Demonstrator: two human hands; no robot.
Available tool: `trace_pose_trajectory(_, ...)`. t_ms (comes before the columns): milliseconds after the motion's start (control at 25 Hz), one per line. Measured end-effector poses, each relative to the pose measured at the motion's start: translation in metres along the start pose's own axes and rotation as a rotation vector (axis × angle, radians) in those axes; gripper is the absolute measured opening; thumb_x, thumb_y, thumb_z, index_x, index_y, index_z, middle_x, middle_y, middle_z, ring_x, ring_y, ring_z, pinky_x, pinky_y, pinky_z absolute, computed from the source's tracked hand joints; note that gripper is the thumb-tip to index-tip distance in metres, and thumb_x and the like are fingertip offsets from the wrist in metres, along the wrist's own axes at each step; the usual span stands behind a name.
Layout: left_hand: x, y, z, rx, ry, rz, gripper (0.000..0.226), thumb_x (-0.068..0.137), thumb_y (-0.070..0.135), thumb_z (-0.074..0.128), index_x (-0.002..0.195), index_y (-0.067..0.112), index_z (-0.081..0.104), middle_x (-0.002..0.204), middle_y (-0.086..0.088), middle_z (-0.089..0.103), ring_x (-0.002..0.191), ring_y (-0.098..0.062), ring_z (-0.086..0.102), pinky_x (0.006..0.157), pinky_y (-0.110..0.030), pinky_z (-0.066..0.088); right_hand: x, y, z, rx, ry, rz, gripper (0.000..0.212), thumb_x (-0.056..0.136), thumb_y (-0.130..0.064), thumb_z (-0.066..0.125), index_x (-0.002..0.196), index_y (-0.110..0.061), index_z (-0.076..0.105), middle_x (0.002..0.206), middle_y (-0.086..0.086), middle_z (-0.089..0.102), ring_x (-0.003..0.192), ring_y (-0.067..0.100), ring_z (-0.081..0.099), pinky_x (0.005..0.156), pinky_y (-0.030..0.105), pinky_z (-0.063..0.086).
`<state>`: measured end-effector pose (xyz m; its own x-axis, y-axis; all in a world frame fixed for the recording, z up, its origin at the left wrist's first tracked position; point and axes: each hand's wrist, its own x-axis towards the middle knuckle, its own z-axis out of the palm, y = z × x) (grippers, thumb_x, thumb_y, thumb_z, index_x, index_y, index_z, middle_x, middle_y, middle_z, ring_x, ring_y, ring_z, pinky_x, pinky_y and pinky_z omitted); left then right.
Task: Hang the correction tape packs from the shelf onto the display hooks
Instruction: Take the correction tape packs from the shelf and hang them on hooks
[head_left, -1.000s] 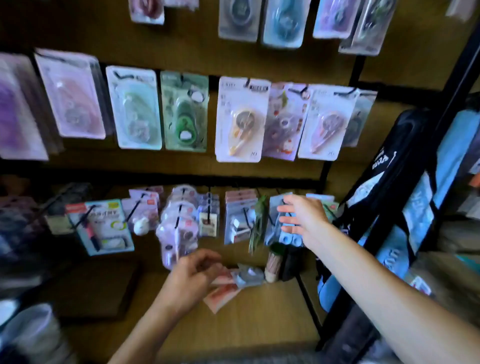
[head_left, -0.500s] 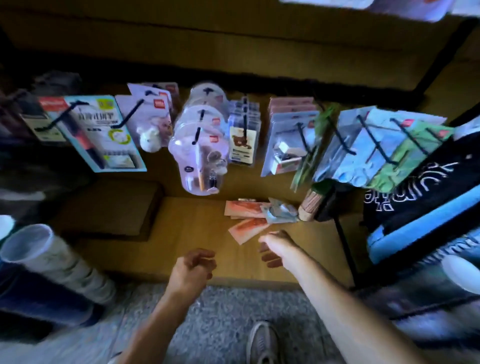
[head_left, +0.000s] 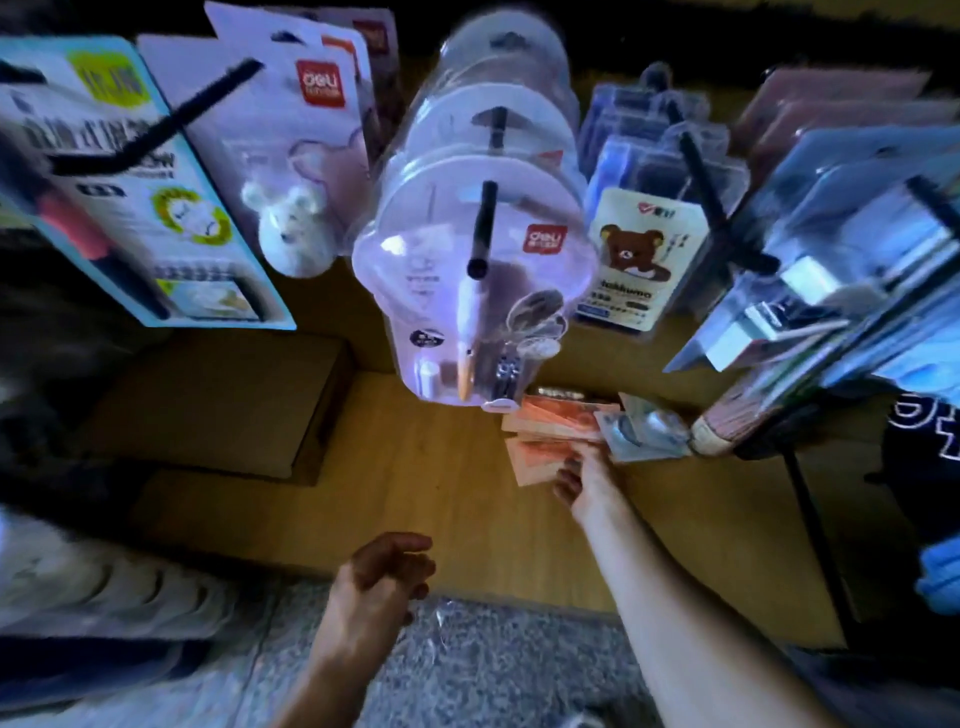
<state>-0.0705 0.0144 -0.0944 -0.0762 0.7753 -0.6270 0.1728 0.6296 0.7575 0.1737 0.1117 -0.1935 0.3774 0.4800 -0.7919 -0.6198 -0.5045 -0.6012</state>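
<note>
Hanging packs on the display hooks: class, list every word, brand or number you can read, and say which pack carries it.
"deli", white on a red square: the clear dome-shaped blister pack.
"deli", red square: the pink card with the white plush animal.
"rilakkuma" or similar, blurred and uncertain: the bear card.
Characters on the blue-edged card: too blurred to read.
Orange packs on the shelf: nothing legible.

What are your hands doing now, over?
Right hand reaching the orange packs on the shelf. Left hand empty, hanging back. Nothing in the way.
</note>
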Motion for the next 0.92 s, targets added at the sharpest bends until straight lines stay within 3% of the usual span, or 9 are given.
trace_pose_trajectory(80,0.002,-0.001,-0.003,-0.027,-0.017,-0.024,0.006,0.083,0.017,0.07,0.085,0.022,0.074,0.085,-0.008,0.075,0.081,-0.027,0.067,0.067,-0.035,0.048,0.004,-0.004,0.008,0.041,-0.009,-0.011,0.018,0.09,-0.03,0.06,0.101,-0.016,0.058,0.089,0.003,0.061,0.08,0.019,0.057,0.069,0.03,0.043)
trace_pose_trajectory(160,0.004,-0.002,-0.006,-0.037,-0.012,-0.027,0.01,0.088,0.013,0.066,0.086,0.02,0.073,0.088,-0.01,0.074,0.082,-0.029,0.066,0.068,-0.036,0.047,0.005,-0.004,0.016,-0.146,0.013,-0.175,0.023,0.093,-0.028,0.06,0.114,-0.019,0.057,0.112,0.004,0.064,0.102,0.022,0.06,0.081,0.032,0.045)
trace_pose_trajectory(280,0.003,-0.006,-0.008,-0.021,0.005,-0.049,0.012,0.09,0.01,0.062,0.088,0.016,0.072,0.09,-0.013,0.073,0.086,-0.031,0.066,0.068,-0.035,0.047,0.012,-0.001,0.019,-1.207,0.164,-0.823,0.045,0.09,-0.019,0.063,0.133,-0.022,0.049,0.135,0.002,0.053,0.124,0.022,0.05,0.096,0.034,0.045)
trace_pose_trajectory(360,0.003,-0.006,-0.008,-0.019,0.0,-0.067,0.011,0.09,0.011,0.062,0.089,0.017,0.072,0.092,-0.012,0.073,0.09,-0.03,0.066,0.071,-0.037,0.049,0.019,-0.005,0.021,-1.573,0.171,-1.061,0.07,0.087,-0.014,0.064,0.147,-0.026,0.031,0.153,0.006,0.033,0.14,0.029,0.033,0.111,0.045,0.037)
trace_pose_trajectory(440,0.004,-0.005,-0.009,-0.013,0.001,-0.065,0.011,0.09,0.012,0.062,0.09,0.018,0.072,0.092,-0.01,0.073,0.091,-0.029,0.066,0.073,-0.038,0.05,0.027,-0.012,0.02,-1.628,0.201,-1.083,0.078,0.087,-0.013,0.064,0.15,-0.028,0.021,0.158,0.007,0.022,0.141,0.029,0.031,0.108,0.043,0.041)
trace_pose_trajectory(560,0.009,-0.009,-0.013,-0.009,0.021,-0.049,0.012,0.09,0.011,0.062,0.09,0.017,0.072,0.089,-0.009,0.074,0.089,-0.029,0.067,0.068,-0.035,0.05,0.034,-0.02,0.015,-1.656,0.199,-0.94,0.072,0.09,-0.017,0.06,0.149,-0.027,0.02,0.153,0.008,0.031,0.127,0.026,0.047,0.085,0.035,0.053)
trace_pose_trajectory(680,0.011,-0.012,-0.011,-0.004,0.008,-0.056,0.012,0.09,0.011,0.061,0.09,0.017,0.072,0.089,-0.007,0.074,0.089,-0.029,0.067,0.071,-0.037,0.051,0.024,-0.027,0.014,-1.74,0.173,-0.821,0.055,0.089,-0.021,0.064,0.138,-0.023,0.039,0.136,0.006,0.052,0.111,0.023,0.06,0.071,0.03,0.05)
trace_pose_trajectory(760,0.01,-0.014,-0.008,0.016,0.005,-0.052,0.012,0.09,0.012,0.062,0.09,0.018,0.073,0.089,-0.007,0.075,0.089,-0.028,0.068,0.074,-0.04,0.053,0.009,-0.029,0.015,-1.846,0.159,-0.824,0.03,0.091,-0.025,0.062,0.12,-0.019,0.058,0.119,0.006,0.066,0.102,0.022,0.065,0.066,0.028,0.046)
trace_pose_trajectory(920,0.007,-0.014,-0.004,0.018,-0.022,-0.047,0.012,0.091,0.012,0.061,0.092,0.019,0.072,0.091,-0.007,0.074,0.089,-0.027,0.067,0.077,-0.04,0.053,-0.014,-0.016,0.017,-2.029,0.136,-0.964,0.026,0.085,-0.035,0.068,0.105,-0.019,0.07,0.108,0.003,0.072,0.099,0.021,0.067,0.077,0.03,0.046)
